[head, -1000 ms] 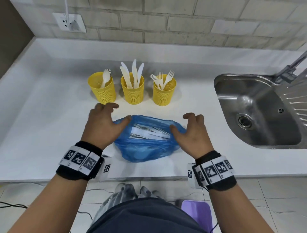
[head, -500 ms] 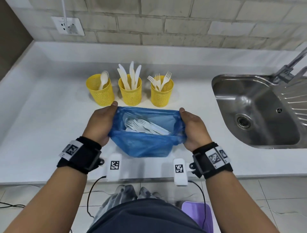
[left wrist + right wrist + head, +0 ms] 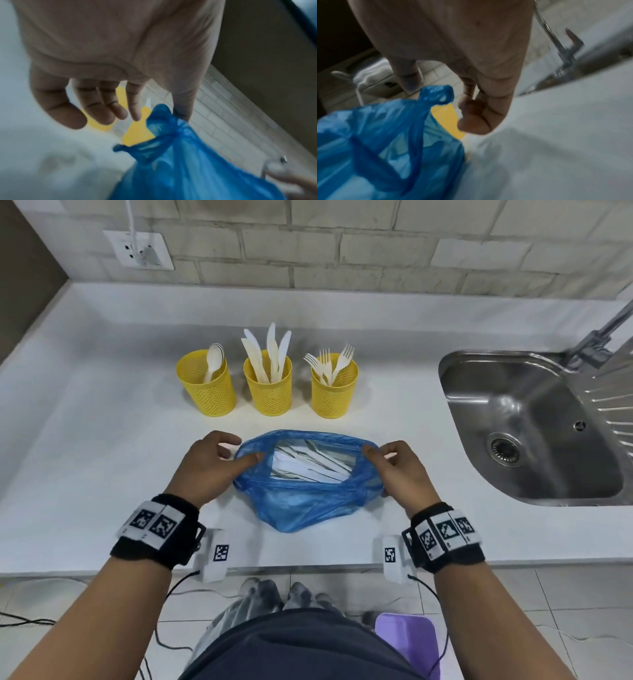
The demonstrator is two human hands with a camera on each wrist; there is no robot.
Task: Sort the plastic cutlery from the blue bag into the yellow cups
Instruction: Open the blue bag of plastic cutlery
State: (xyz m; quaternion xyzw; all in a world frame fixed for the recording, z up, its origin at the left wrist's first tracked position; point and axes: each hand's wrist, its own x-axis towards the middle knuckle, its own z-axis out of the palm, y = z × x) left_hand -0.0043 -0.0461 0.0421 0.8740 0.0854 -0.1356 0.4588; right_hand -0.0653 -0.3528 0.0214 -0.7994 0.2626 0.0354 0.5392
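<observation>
The blue bag [image 3: 308, 501] lies on the white counter with its mouth spread toward the cups, and several white cutlery pieces [image 3: 308, 463] show inside. My left hand [image 3: 239, 450] is at the left end of the rim. Its thumb [image 3: 181, 108] touches the plastic and its fingers hang loose. My right hand [image 3: 380, 451] is at the right end. Its thumb [image 3: 407, 81] is just over the rim and its curled fingers are off the bag. Behind stand three yellow mesh cups: spoons [image 3: 209, 392], knives [image 3: 269, 392], forks [image 3: 334, 393].
A steel sink [image 3: 534, 419] with a faucet [image 3: 596, 344] is sunk into the counter on the right. A wall socket [image 3: 140, 251] with a plugged cable is at the back left. The counter's front edge runs just under my wrists. A purple object [image 3: 407, 635] lies on the floor.
Half a second ago both hands gripped the rim and held the bag stretched open. Now the bag has sagged onto the counter and both grips have loosened.
</observation>
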